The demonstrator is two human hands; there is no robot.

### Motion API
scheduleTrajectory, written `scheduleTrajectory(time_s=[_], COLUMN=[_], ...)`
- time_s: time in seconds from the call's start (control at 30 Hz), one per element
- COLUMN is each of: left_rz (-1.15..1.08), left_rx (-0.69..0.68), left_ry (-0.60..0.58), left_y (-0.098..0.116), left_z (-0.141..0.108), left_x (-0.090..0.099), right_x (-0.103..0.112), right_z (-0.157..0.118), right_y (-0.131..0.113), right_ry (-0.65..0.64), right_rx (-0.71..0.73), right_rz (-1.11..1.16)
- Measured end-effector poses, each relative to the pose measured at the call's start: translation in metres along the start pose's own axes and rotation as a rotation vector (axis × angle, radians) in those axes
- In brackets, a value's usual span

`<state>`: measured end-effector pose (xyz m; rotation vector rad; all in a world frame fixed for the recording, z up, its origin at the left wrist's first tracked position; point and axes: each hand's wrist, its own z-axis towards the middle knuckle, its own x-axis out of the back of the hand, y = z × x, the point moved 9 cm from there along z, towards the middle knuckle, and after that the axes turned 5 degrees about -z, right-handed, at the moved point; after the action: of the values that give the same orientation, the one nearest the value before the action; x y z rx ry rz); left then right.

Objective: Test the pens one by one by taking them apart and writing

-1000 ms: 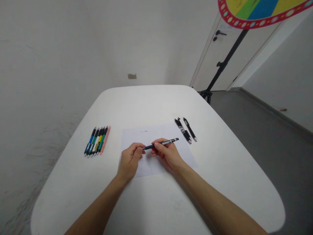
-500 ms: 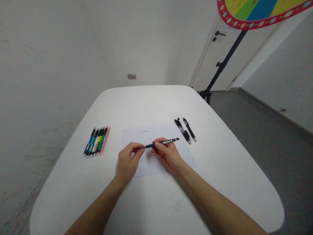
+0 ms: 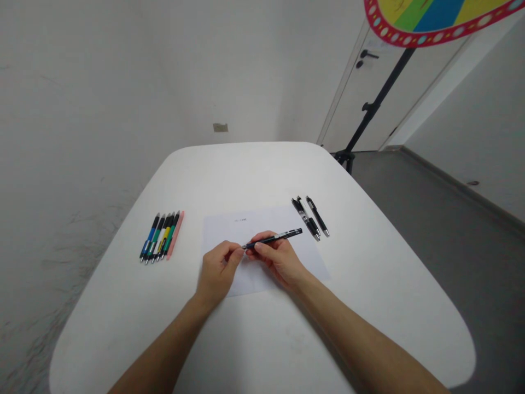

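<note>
a slim dark pen (image 3: pixel 274 239) with pale markings lies slantwise in the right hand (image 3: pixel 285 262), gripped between thumb and fingers above a thin white paper sheet (image 3: pixel 250 279); the left hand (image 3: pixel 216 272) pinches its pointed tip. slender black pens (image 3: pixel 312 223) lie near the sheet's right edge, and a tidy row of coloured pens (image 3: pixel 163 236), ending in a pink one, lies left. the smooth white table (image 3: pixel 246 172) has rounded corners; beyond are a scuffed pale wall (image 3: pixel 123 82), a door (image 3: pixel 350 109) and a bright wheel (image 3: pixel 437 19) on a black stand (image 3: pixel 381 97).
</note>
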<state>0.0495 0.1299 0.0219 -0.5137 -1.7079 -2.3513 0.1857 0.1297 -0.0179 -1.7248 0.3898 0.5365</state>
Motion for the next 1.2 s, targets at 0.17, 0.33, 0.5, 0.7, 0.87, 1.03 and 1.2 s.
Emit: scheduleTrajectory(time_s=[0.17,0.33,0.5,0.7,0.87,1.03,1.2], left_rz=[-0.042,0.008,0.030,0.047,0.007,-0.028,-0.079], left_rx=[-0.036,-0.113,-0.077,-0.005,-0.005,0.017,0.045], left_ry=[0.093,0.063,0.069,0.078,0.105,0.118,0.122], left_y=[0.002,0.014,0.011,0.003,0.005,0.002,-0.008], left_z=[-0.002,-0.001,0.000,0.002,0.003,0.001,0.001], left_x=[0.006,0.005,0.007,0.009,0.010,0.011,0.011], right_x=[0.000,0.000,-0.001,0.000,0.002,0.001,0.004], right_z=[0.000,0.001,0.000,0.001,0.001,0.002,0.002], right_y=[0.000,0.003,0.002,-0.001,-0.001,-0.001,-0.002], right_ry=[-0.004,-0.015,-0.022,-0.041,-0.031,-0.038,-0.002], right_rx=[0.009,-0.001,-0.001,0.025,0.014,0.006,0.018], right_rz=[0.005,-0.005,0.018,0.042,0.090,0.135,0.169])
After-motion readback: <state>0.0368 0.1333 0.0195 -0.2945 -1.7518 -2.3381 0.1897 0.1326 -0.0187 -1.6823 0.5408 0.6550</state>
